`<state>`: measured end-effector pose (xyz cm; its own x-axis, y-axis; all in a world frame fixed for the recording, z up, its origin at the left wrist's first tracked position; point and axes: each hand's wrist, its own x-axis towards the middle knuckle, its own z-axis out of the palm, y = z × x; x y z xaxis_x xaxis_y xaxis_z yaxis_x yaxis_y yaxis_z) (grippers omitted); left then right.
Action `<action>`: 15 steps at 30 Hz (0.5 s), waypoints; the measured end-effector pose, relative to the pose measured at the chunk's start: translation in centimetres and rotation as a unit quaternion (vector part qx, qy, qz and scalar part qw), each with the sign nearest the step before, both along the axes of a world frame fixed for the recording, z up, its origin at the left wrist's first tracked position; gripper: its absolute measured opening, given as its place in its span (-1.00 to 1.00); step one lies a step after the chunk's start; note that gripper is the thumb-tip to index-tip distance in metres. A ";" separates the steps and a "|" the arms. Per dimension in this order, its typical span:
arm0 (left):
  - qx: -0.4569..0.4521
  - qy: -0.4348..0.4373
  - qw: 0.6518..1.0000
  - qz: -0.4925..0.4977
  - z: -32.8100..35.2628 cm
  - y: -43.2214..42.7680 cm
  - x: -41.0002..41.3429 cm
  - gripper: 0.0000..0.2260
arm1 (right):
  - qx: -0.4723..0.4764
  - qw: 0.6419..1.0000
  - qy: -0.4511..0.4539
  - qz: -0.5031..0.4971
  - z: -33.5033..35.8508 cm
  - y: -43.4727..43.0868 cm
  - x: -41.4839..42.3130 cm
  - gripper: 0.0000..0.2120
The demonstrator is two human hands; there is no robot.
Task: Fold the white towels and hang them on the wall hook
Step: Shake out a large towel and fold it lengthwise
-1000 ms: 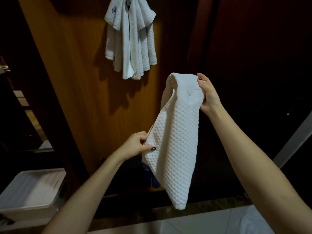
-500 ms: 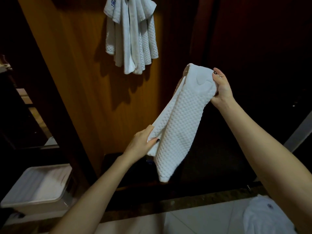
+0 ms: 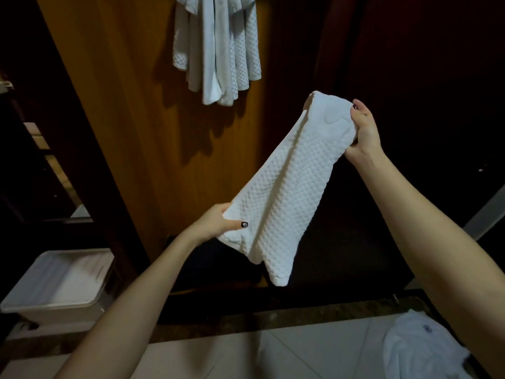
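A white towel (image 3: 289,187) with a waffle weave is held in the air between both hands, stretched on a slant from upper right to lower left. It is folded lengthwise into a long band, with a soft crease down its middle.

The right hand (image 3: 364,129) is the higher and farther one. Its fingers are curled round the upper end of the towel, the thumb lying along the top edge, so the cloth bunches a little in the grip. The left hand (image 3: 216,224) is lower and to the left. It pinches the left edge of the towel near the lower end, thumb on the near face and the other fingers behind the cloth. Below that pinch the bottom end of the towel hangs free in two loose points.

Up and to the left of the held towel, more white towels (image 3: 218,50) hang in a bunch against a wooden panel (image 3: 123,105); their tops run out of frame. A white bin (image 3: 54,285) stands low at the left. At the near right another white cloth (image 3: 418,348) lies crumpled on the pale tiled floor (image 3: 300,351).
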<state>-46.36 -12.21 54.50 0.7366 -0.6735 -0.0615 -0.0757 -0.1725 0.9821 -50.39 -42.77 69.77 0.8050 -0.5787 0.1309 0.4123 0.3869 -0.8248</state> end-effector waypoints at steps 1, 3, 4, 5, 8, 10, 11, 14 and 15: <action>0.005 -0.026 0.999 0.023 0.3 0.1 0.2 -0.74 | -0.001 1.000 0.007 -0.005 -0.1 0.0 0.1 -0.74; 0.007 -0.031 0.999 0.021 0.8 0.8 0.5 -0.73 | 0.002 1.000 0.015 -0.020 -0.3 0.0 0.3 -0.71; -0.002 -0.005 1.000 0.000 1.1 1.2 0.5 -0.72 | 0.008 0.999 0.016 -0.029 -0.2 -0.1 0.4 -0.70; -0.014 0.018 1.000 -0.016 1.2 1.6 0.5 -0.70 | 0.016 0.999 0.015 -0.038 -0.1 -0.3 0.5 -0.70; -0.030 -0.052 0.997 0.054 1.8 1.8 0.1 -0.69 | 0.026 0.998 0.009 -0.055 0.2 -0.9 0.9 -0.71; 0.013 -0.231 0.965 0.123 2.2 1.3 -0.1 -0.58 | 0.025 0.998 0.002 -0.065 0.4 -1.0 1.1 -0.69; 0.055 -0.335 0.931 0.136 2.0 1.1 -0.1 -0.53 | 0.024 0.997 0.000 -0.072 0.7 -0.9 1.2 -0.67; 0.145 -0.470 0.857 0.154 1.0 0.4 0.8 -0.65 | 0.016 0.996 0.002 -0.093 1.1 -0.5 1.5 -0.66; 0.140 -0.420 0.881 0.169 0.8 0.0 1.2 -0.70 | 0.013 0.995 0.004 -0.096 1.3 -0.3 1.6 -0.66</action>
